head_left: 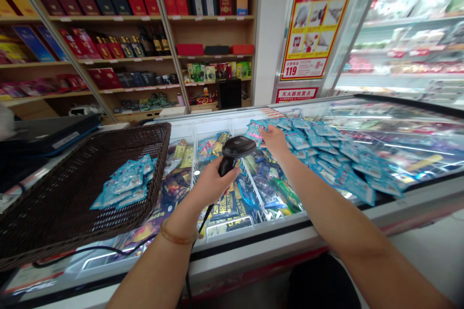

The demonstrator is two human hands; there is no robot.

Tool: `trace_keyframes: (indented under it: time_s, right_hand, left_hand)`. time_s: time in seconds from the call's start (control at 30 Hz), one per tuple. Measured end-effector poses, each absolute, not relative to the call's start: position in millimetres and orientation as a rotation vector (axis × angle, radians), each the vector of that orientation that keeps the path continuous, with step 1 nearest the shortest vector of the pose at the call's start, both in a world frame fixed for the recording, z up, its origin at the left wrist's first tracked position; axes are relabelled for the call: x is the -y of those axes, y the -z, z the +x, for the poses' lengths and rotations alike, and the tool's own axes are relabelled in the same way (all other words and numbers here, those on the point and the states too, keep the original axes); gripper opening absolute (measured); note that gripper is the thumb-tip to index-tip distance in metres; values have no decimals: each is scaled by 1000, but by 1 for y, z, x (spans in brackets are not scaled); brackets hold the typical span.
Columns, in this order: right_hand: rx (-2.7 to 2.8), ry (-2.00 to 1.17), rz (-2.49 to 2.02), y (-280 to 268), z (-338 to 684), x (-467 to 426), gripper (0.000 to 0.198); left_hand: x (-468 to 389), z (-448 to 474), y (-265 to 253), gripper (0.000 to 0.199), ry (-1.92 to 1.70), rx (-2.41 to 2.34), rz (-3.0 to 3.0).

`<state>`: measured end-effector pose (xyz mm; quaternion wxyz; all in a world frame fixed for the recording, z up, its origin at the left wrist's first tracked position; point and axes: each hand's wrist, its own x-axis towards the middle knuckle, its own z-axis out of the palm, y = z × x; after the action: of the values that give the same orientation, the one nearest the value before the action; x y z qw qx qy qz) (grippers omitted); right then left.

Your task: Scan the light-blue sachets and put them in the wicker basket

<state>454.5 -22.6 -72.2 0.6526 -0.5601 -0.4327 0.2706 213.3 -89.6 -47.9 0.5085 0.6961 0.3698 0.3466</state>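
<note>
My left hand (213, 183) is wrapped round the handle of a black barcode scanner (237, 147), its head angled toward the right. A black cable runs down from the handle. In my right hand (273, 139) a blue packet (254, 130) is pinched at its edge, just past the scanner's head. Beside that hand lies a spread-out pile of similar blue packets (326, 149) on the freezer's glass top. A smaller stack of blue packets (125, 181) rests inside the dark brown wicker basket (108, 137) on the left.
Under the glass lid of the chest freezer (250, 246) are white wire baskets with colourful packs. The scanner's cable (119, 252) crosses the freezer at the left front. Shelves (137, 18) with boxes and bottles stand behind. A glass-fronted cabinet (406, 48) is at the right.
</note>
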Motion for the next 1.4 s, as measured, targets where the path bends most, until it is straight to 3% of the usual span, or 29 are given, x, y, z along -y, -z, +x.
trace_keyframes:
  time_s: [0.17,0.47,0.67,0.9,1.03,1.1,1.4]
  right_hand:
    - [985,-647,-1261,70,453,26,25]
    - [873,-825,-1264,69,428,15,22]
    - [1003,-1059,-1168,30,342,-2,25]
    - [1240,-1303,-1100,8,207,-18,25]
    - [1341,-1077,-1196,10,185,-27,13]
    - [1366,-927,-1235,13,200,-30,19]
    - [1405,-255,-1633,27,407,-22,26]
  left_hand:
    - [86,211,52,26,-816,-868,1699]
    - [92,199,26,45,-957,-947,1516]
    - [111,137,-5,51,-1126,-1080,1324]
    - [126,69,-5,46,-1296,-1296,1200]
    - [129,57,-2,47,-1269,-1383,1179]
    - [129,60,-1,48,-1271,-1365,1189]
    - [109,133,6,49,-1186,-1119,1246]
